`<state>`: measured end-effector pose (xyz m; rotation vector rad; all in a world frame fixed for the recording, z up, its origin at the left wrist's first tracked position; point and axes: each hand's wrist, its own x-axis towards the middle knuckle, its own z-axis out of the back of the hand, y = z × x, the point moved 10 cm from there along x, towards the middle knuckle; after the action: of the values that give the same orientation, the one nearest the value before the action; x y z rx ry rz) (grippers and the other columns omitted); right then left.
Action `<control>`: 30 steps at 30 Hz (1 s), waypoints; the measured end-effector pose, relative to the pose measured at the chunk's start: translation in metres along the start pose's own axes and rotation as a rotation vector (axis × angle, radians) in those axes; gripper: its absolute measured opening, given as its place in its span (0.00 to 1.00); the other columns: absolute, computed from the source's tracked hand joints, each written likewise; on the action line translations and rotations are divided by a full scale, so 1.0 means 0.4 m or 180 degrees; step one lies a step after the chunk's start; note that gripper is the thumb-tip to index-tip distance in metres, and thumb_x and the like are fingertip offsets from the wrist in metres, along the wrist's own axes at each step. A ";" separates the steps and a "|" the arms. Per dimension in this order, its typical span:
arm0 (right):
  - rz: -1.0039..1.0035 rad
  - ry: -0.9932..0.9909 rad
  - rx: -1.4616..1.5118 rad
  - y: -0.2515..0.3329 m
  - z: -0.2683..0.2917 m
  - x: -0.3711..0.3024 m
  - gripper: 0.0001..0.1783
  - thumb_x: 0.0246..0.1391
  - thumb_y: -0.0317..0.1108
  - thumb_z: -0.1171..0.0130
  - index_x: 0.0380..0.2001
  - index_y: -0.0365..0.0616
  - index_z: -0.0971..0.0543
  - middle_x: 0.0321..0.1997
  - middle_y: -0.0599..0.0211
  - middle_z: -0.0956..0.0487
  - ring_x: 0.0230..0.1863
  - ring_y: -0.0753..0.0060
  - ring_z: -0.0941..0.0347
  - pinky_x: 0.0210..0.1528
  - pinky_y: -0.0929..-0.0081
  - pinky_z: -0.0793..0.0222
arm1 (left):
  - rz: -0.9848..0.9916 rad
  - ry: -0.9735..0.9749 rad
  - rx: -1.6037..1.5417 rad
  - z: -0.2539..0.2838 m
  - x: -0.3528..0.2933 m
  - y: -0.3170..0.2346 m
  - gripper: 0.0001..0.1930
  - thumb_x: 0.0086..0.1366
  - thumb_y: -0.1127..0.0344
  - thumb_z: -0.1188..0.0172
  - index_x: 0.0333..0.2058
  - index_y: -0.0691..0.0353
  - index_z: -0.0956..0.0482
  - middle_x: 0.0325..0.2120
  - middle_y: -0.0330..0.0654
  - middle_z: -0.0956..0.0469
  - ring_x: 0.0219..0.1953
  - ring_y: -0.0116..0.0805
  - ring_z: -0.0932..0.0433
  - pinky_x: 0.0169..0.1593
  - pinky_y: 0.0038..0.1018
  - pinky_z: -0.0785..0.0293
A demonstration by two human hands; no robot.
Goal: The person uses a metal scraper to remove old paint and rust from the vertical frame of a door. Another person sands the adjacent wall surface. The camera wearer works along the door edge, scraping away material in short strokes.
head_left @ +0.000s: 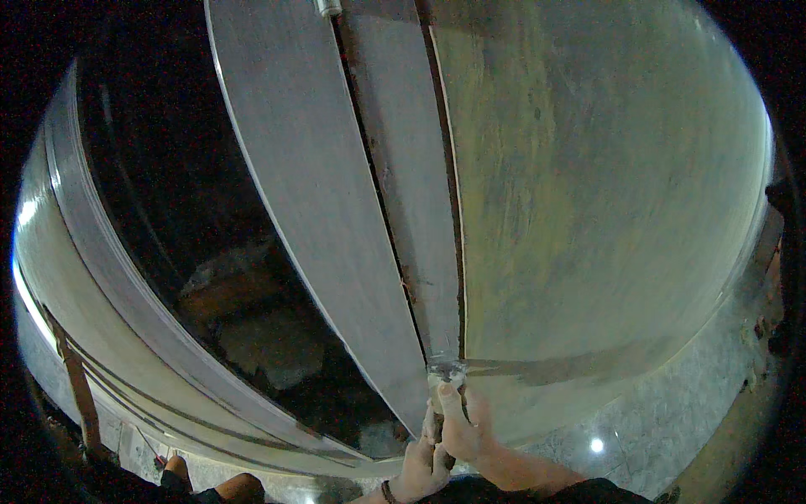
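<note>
My right hand (468,430) is closed on a small pale flat piece (447,375), its thumb laid over the top. Whether the piece is a scraper or folded abrasive paper I cannot make out. Its far edge meets the near end of a sunken grey channel (424,252) in a car's body. Just below and to the left, my left hand (422,469) has its fingers curled against the right one. Anything inside those fingers is hidden. A dark band circles the left wrist.
Right of the channel spreads a broad greenish-grey panel (604,210), streaked and dull. To its left run a smooth grey panel (294,160) and dark window glass (159,185). Pale floor (646,437) with a bright light reflection borders the car. Another person's bent knees (239,487) show at lower left.
</note>
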<state>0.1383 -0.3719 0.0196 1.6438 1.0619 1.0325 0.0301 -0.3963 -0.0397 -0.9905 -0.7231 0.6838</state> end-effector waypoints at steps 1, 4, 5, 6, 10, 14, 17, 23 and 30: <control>-0.0249 0.0465 0.0495 -0.014 -0.057 -0.005 0.18 0.73 0.42 0.54 0.35 0.39 0.25 0.25 0.69 0.23 0.21 0.77 0.27 0.21 0.71 0.33 | -0.0130 -0.0318 -0.0263 0.031 -0.004 -0.011 0.31 0.74 0.66 0.57 0.70 0.79 0.49 0.70 0.65 0.40 0.68 0.53 0.33 0.66 0.37 0.35; 0.0019 0.0069 0.0141 0.023 -0.044 -0.010 0.18 0.73 0.43 0.53 0.36 0.39 0.26 0.19 0.67 0.27 0.15 0.75 0.32 0.18 0.71 0.36 | -0.0069 -0.0200 -0.0415 0.039 -0.001 -0.018 0.32 0.73 0.67 0.55 0.69 0.80 0.49 0.70 0.65 0.41 0.69 0.51 0.34 0.66 0.37 0.35; -0.0068 0.0142 0.0110 0.020 -0.056 -0.013 0.18 0.73 0.44 0.53 0.36 0.39 0.26 0.19 0.67 0.27 0.15 0.75 0.32 0.18 0.71 0.36 | 0.0276 0.0036 -0.0478 0.014 0.001 0.003 0.33 0.73 0.68 0.55 0.70 0.81 0.51 0.70 0.65 0.42 0.70 0.50 0.35 0.66 0.37 0.36; -0.0036 0.0071 0.0118 0.029 -0.046 -0.015 0.18 0.73 0.44 0.53 0.36 0.39 0.26 0.19 0.67 0.27 0.15 0.75 0.32 0.18 0.71 0.36 | 0.0132 0.0018 -0.0462 0.015 0.003 -0.015 0.34 0.73 0.68 0.55 0.70 0.81 0.54 0.70 0.65 0.43 0.70 0.49 0.36 0.66 0.36 0.36; 0.0259 -0.0029 -0.0253 0.078 0.011 -0.005 0.19 0.73 0.45 0.53 0.36 0.39 0.26 0.21 0.67 0.24 0.18 0.76 0.28 0.18 0.73 0.34 | -0.0287 -0.0216 -0.0132 -0.003 0.028 -0.091 0.35 0.73 0.63 0.54 0.71 0.77 0.54 0.56 0.60 0.31 0.54 0.45 0.27 0.54 0.36 0.29; -0.0150 0.0132 0.0121 0.072 0.052 -0.006 0.20 0.73 0.46 0.54 0.39 0.39 0.24 0.22 0.66 0.24 0.18 0.75 0.28 0.20 0.72 0.33 | -0.0363 -0.0222 0.0027 -0.040 0.051 -0.134 0.32 0.74 0.62 0.56 0.69 0.75 0.50 0.47 0.59 0.24 0.41 0.47 0.19 0.47 0.36 0.24; 0.0360 -0.0023 -0.0385 0.117 0.066 -0.008 0.20 0.73 0.46 0.54 0.39 0.39 0.24 0.20 0.68 0.25 0.17 0.76 0.29 0.20 0.73 0.33 | -0.0546 -0.0577 0.0147 -0.028 0.053 -0.143 0.30 0.74 0.64 0.55 0.68 0.77 0.46 0.55 0.63 0.27 0.49 0.50 0.20 0.52 0.37 0.26; 0.0248 0.0239 -0.0041 0.112 0.047 -0.014 0.19 0.73 0.47 0.53 0.37 0.41 0.25 0.18 0.70 0.26 0.16 0.77 0.31 0.19 0.73 0.35 | -0.0964 -0.0421 -0.0024 -0.052 0.063 -0.142 0.37 0.75 0.64 0.54 0.74 0.69 0.60 0.31 0.49 0.18 0.24 0.35 0.20 0.33 0.31 0.22; -0.0306 0.0187 -0.0264 0.098 0.076 -0.015 0.19 0.73 0.45 0.54 0.39 0.39 0.23 0.18 0.69 0.26 0.17 0.75 0.29 0.21 0.72 0.34 | -0.0316 -0.0241 -0.0027 -0.077 0.069 -0.145 0.31 0.76 0.62 0.55 0.70 0.72 0.51 0.36 0.54 0.19 0.32 0.44 0.19 0.39 0.36 0.24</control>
<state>0.1728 -0.3939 0.0482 1.4899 1.1111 1.0532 0.0809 -0.4122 0.0075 -0.9341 -0.8366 0.6345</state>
